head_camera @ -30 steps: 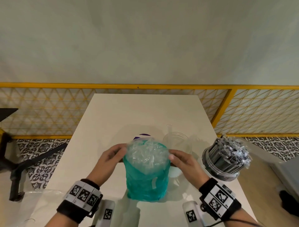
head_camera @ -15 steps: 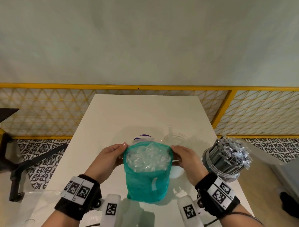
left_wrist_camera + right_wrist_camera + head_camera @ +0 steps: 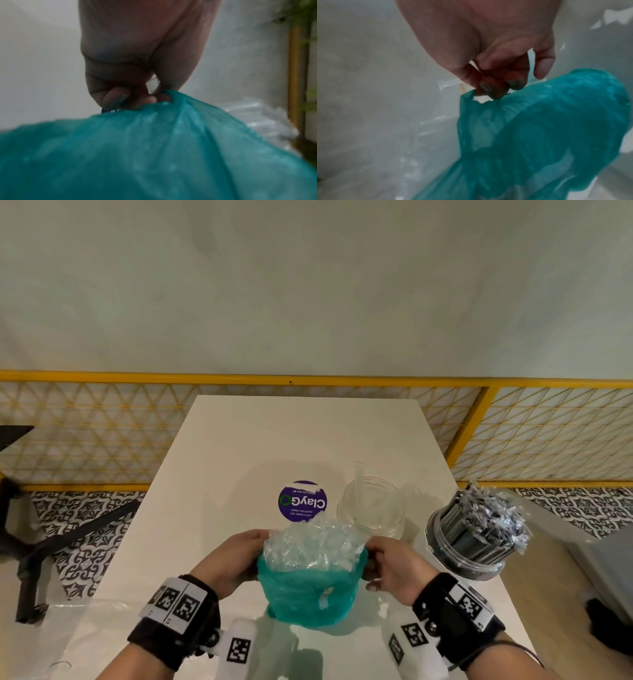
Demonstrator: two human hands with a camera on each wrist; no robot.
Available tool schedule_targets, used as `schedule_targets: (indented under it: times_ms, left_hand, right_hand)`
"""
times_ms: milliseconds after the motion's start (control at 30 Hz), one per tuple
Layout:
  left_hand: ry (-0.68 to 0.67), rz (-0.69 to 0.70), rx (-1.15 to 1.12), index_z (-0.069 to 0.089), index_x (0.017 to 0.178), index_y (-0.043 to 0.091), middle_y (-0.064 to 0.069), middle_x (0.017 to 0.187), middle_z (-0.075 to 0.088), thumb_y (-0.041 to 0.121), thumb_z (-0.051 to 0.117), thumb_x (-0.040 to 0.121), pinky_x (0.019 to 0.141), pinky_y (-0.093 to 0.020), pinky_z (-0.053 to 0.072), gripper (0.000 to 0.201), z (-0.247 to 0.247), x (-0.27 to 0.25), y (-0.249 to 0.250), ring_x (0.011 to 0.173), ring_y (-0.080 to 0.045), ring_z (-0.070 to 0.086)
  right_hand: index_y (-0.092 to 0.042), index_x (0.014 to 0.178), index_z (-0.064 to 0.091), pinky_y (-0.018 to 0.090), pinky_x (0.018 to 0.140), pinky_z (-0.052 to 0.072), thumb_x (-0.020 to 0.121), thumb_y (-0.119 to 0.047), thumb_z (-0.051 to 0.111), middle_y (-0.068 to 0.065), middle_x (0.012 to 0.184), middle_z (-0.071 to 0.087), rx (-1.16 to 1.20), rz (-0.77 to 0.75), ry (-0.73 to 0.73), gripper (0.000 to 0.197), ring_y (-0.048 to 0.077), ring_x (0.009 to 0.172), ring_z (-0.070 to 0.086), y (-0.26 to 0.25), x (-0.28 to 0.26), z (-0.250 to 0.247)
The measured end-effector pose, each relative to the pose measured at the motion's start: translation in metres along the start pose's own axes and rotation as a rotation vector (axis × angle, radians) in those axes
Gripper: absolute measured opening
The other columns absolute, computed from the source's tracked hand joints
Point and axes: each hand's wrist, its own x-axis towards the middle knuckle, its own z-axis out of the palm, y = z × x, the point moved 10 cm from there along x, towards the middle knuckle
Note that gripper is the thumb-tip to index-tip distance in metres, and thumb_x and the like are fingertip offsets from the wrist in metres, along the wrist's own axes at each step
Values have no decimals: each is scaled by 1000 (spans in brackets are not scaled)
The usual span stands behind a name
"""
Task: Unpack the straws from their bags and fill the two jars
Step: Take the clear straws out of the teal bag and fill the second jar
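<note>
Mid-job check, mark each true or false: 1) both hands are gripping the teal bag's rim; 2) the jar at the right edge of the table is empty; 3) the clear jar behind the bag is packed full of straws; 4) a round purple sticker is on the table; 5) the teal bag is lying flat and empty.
1) Both hands grip the teal bag rim: true. The left hand and right hand each pinch an edge.
2) Right-edge jar is empty: false. It is crammed with dark wrapped straws.
3) Clear jar is packed full: false. It looks almost empty, with about one straw.
4) Round purple sticker on the table: true.
5) Bag lies flat and empty: false. It stands upright, clear-wrapped straws bulging from its mouth.
</note>
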Motion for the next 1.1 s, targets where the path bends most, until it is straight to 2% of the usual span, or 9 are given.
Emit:
schedule_targets:
  times_ms: [167,267,367,467,600,667,800,967,1100]
  left_hand:
    - [216,164,294,60,106,17,-15,81,66,16,57,87,62,-32,44,20,-17,3,8,66,-23,54]
    - [336,491,200,61,100,27,-4,97,68,38,58,82,83,-35,51,21,-20,-23,45,94,-20,62]
    - [108,670,73,53,117,26,8,110,64,43,66,71,89,-25,49,51,4,-42,74,107,-5,57]
    - [-41,643,205,39,132,34,9,123,57,50,86,45,95,-22,47,100,31,-42,74,115,-4,54]
    - [-37,536,185,36,131,43,8,124,56,28,94,40,99,-39,49,109,41,-32,55,114,-10,57]
    - [-23,517,223,36,129,46,15,124,57,24,94,40,100,-36,48,109,40,-29,47,116,-6,56]
    - [-36,476,353,39,121,49,23,118,60,38,92,43,100,-28,48,95,43,-25,31,114,5,53]
    - [-31,510,344,30,130,51,21,128,52,38,94,37,101,-20,43,113,39,-28,39,120,4,48]
    - [-9,664,375,18,140,44,30,130,45,30,94,37,102,-11,36,129,40,-44,76,125,4,43]
  right_hand:
    - [-12,66,52,26,51,35,94,-24,41,-2,47,50,-262,-16,98,32,14,45,40,10,5,-7]
    - [-11,69,53,25,53,37,96,-24,39,0,51,50,-389,-51,127,33,14,47,42,6,7,-7]
    - [-14,67,52,27,57,36,95,-22,36,-1,53,47,-539,-103,124,33,14,50,40,-1,9,-2]
    - [-23,67,50,28,60,38,96,-19,36,-4,61,48,-736,-198,163,32,15,56,45,-8,13,2]
    - [-12,105,62,31,80,47,99,-22,34,6,97,65,-1291,-384,221,30,26,94,62,-19,-1,12]
    - [-10,109,62,27,74,44,99,-25,35,9,105,68,-1414,-403,303,32,26,97,63,-28,-14,9]
    - [-20,114,62,18,68,40,94,-20,44,0,99,71,-1224,-622,446,27,16,85,65,-65,-46,0]
    - [-42,145,8,9,97,31,82,-23,67,-38,121,34,-890,-636,-14,88,-14,111,41,-61,-59,32]
    - [-46,142,18,17,100,34,61,-43,83,-37,120,40,-769,-643,-5,104,-9,112,44,-64,-47,36]
